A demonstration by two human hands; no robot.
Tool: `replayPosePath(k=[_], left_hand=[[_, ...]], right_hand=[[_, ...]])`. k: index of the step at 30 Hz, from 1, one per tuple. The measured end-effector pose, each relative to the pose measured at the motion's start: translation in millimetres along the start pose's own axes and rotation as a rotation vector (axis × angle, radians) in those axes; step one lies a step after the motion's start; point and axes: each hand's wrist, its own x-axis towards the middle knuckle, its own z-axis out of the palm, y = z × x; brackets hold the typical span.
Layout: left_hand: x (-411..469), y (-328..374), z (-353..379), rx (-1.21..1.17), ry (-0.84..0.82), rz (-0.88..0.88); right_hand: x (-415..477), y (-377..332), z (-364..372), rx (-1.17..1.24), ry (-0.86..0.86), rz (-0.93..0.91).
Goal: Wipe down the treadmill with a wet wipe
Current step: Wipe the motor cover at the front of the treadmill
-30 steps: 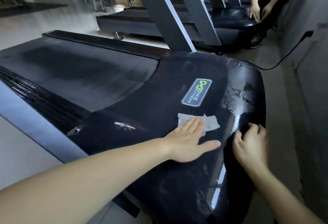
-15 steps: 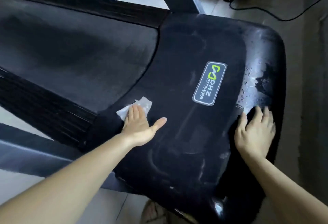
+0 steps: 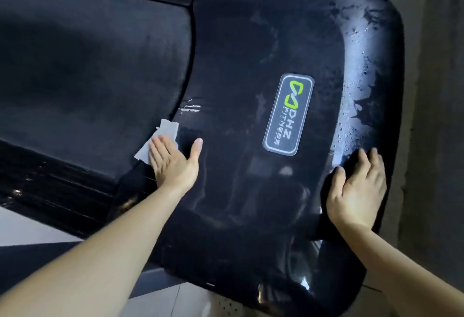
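Pressing wet wipe [image 3: 167, 128] under flat left hand [image 3: 173, 163] at treadmill cover's [image 3: 238, 53] curved edge by the belt [image 3: 88, 65]; resting right hand [image 3: 356, 191], spread flat and holding nothing, near outer rim.

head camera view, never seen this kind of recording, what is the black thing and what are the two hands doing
There is no robot here. The camera sits on a person's head and looks down at their own arms. The black thing is a treadmill: the glossy motor cover with a DHZ Fitness label, and the running belt to its left. The left hand presses a white wet wipe flat where cover meets belt. The right hand rests flat on the cover's right edge, holding nothing. Water droplets shine near it.
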Motion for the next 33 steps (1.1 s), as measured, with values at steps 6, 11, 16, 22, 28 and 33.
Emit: replayPosePath(k=[6, 11, 16, 22, 28, 33], left_hand=[[-28, 101, 30, 0.128, -0.031, 0.438], [-124, 95, 64, 0.368, -0.136, 1.032], [-48, 46, 22, 0.362, -0.104, 0.722], [68, 84, -17, -0.039, 0.059, -0.055], [42, 131, 7, 0.082, 0.039, 0.226], [-50, 191, 53, 0.14, -0.046, 0.746]], right_hand=[[0, -4, -1, -0.02, -0.028, 0.018], [-2, -3, -6, -0.033, -0.073, 0.04], [-1, -4, -8, -0.041, -0.084, 0.032], [5, -10, -4, -0.034, -0.105, 0.031], [0, 1, -3, -0.065, -0.113, 0.02], [1, -1, -3, -0.058, -0.115, 0.023]])
